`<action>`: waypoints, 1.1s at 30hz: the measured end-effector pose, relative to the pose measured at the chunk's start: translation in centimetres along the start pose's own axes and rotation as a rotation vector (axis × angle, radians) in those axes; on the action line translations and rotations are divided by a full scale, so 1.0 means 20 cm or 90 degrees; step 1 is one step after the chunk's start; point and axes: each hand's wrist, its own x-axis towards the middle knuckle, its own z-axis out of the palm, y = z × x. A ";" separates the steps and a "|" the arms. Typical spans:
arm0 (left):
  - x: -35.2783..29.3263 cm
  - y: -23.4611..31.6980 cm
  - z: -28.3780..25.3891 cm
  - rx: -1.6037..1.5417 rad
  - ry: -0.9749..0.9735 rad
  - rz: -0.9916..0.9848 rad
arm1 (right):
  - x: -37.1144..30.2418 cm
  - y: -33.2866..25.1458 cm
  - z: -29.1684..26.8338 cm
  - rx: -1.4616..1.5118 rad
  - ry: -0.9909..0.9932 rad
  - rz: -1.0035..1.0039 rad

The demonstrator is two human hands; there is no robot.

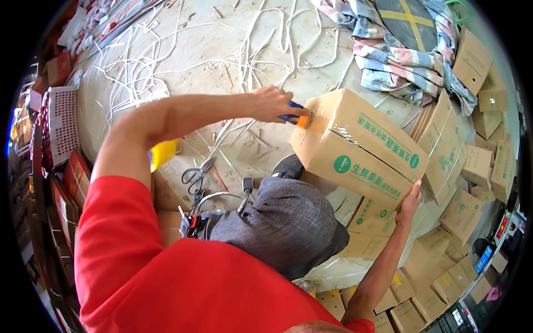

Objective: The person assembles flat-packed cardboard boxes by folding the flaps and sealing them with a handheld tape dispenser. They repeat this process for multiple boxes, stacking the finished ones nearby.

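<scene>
A closed brown cardboard box with green print is tilted in front of me, a seam running along its upper face. My left hand is closed around a blue-and-orange hand tool, whose orange end is against the box's left end. The exact kind of tool is hard to make out, as my fingers cover part of it. My right hand grips the box's lower right corner. Scissors lie left of my grey-trousered leg. Under my left forearm shows part of a yellow object.
White strapping strips tangle across the floor. Flattened cartons lean right of the box, and several closed boxes pile up beyond them. A striped cloth lies at the upper right. A white plastic basket stands at left.
</scene>
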 end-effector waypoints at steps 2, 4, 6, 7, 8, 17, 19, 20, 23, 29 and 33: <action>0.07 0.08 -0.12 0.071 -0.063 0.000 | 0.01 0.01 -0.01 -0.001 -0.013 -0.006; 0.20 0.18 -0.19 0.115 -0.211 -0.013 | 0.06 0.03 -0.02 -0.002 -0.006 -0.009; 0.27 0.25 -0.28 0.149 -0.300 -0.029 | 0.06 0.03 -0.01 -0.008 -0.024 -0.024; 0.30 0.31 -0.32 0.181 -0.324 -0.040 | 0.06 0.02 -0.02 -0.009 -0.032 -0.034; 0.30 0.34 -0.37 0.214 -0.347 -0.052 | 0.05 0.02 -0.02 -0.009 -0.031 -0.028; 0.32 0.31 -0.34 0.193 -0.313 -0.043 | 0.04 -0.03 0.00 -0.065 -0.003 -0.039; 0.33 0.33 -0.34 0.221 -0.296 -0.032 | 0.02 -0.02 -0.01 -0.072 -0.001 -0.039; 0.34 0.34 -0.35 0.236 -0.286 -0.024 | 0.02 -0.02 -0.03 -0.075 0.001 -0.038; 0.40 0.25 -0.08 0.274 -0.243 -0.013 | 0.00 -0.04 -0.04 -0.014 -0.067 -0.049; 0.00 0.43 0.51 -0.062 -0.291 -0.275 | 0.09 0.03 -0.02 -0.065 -0.069 -0.048; -0.31 0.53 0.37 -0.088 -0.031 -0.414 | -0.03 -0.02 -0.02 -0.023 -0.016 -0.006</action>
